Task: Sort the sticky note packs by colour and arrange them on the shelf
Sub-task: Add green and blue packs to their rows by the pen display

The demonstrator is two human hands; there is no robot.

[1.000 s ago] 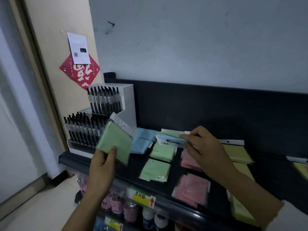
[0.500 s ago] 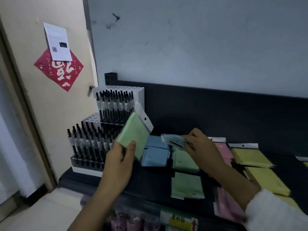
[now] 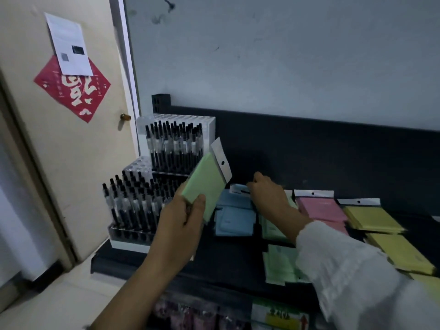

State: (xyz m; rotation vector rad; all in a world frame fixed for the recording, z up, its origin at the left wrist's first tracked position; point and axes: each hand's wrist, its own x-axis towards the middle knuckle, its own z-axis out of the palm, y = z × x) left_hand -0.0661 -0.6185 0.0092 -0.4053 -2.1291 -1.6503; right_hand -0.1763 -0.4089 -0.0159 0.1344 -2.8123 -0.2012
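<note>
Aloft, green pack (image 3: 205, 184) (left thumb (image 3: 199, 205) across).

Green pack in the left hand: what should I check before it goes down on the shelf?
1. Grip on the green pack: ok, the left hand holds its lower end, raised over the shelf.
2. Target in sight: ok, green piles lie right of the blue pile.
3. Way to the green piles: not ok, the right sleeve lies across them.
4. Right hand off the blue pack: cannot tell, it is at the pack's header.
5. Colours apart: ok, pink packs and yellow packs lie in their own groups.
</note>
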